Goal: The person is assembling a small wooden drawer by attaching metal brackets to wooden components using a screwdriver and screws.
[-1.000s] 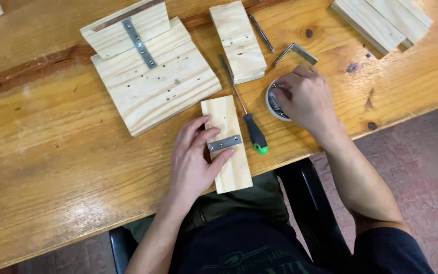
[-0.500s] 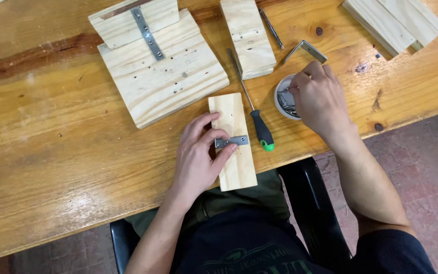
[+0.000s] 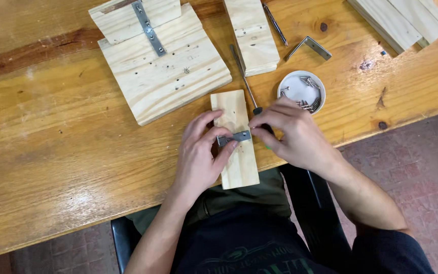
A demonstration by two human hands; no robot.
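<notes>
Small pine block (image 3: 235,139), lying lengthwise at the near edge of the wooden workbench (image 3: 51,132), near end jutting past the edge over the lap. Flat metal bracket (image 3: 234,137), laid crosswise on the block's middle. Left hand (image 3: 201,155): fingers narrowly bent, thumb and forefinger pressing the bracket's left end to the wood. Right hand (image 3: 292,134): fingertips drawn together at the bracket's right end; whether anything is pinched there, cannot tell. Screwdriver (image 3: 244,76), just right of the block, handle mostly hidden under the right hand. White dish of screws (image 3: 301,91), near, behind the right hand. Large pine board (image 3: 166,71) with metal strip (image 3: 148,28), farther back. Angle bracket (image 3: 310,45), beyond the dish.
</notes>
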